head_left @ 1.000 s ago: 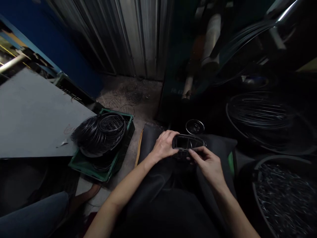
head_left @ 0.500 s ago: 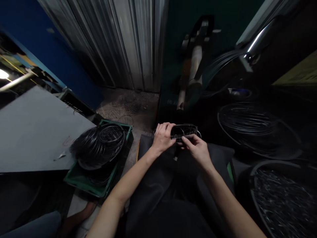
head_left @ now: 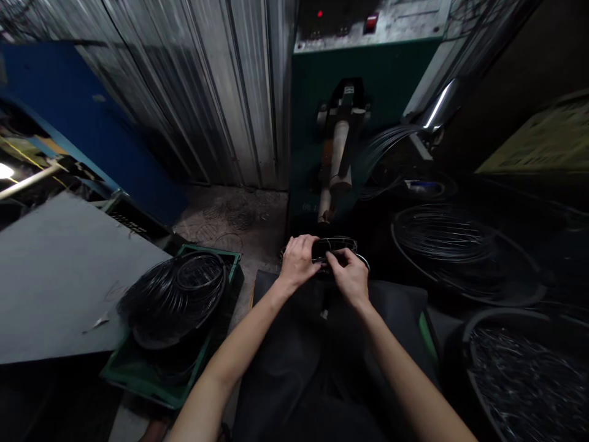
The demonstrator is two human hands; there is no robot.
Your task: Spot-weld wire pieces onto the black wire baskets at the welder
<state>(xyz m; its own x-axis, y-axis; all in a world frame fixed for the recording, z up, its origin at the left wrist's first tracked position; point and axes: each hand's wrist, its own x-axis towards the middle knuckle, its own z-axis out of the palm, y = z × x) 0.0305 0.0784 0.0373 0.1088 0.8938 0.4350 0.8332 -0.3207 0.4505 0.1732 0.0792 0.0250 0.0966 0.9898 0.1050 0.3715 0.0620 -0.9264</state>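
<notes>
A round wire frame (head_left: 352, 240) of thin metal rods is held low, just past the edge of the dark apron (head_left: 294, 344). My left hand (head_left: 299, 261) is closed around its left side, fingers over the top and thumb toward me. My right hand (head_left: 351, 277) pinches at the near middle of the frame, thumb and forefinger together; what lies between those fingertips is too small and dark to make out. Both hands are below the lower rod (head_left: 324, 205) of a green machine (head_left: 306, 123), whose thicker upper rod (head_left: 339, 141) hangs above it.
Left, a green crate (head_left: 138, 383) bears a heap of black wire rings (head_left: 165, 301), beside a grey board (head_left: 59, 282). At right stand a round container of long wires (head_left: 437, 233) and a tub of short wire pieces (head_left: 529, 374). Loose wire rings (head_left: 239, 212) lie on the floor ahead.
The view has tilted up, bringing the machine's panel with a red light into sight. My right hand has moved slightly left along the wire frame, nearer my left hand, which keeps its hold.
</notes>
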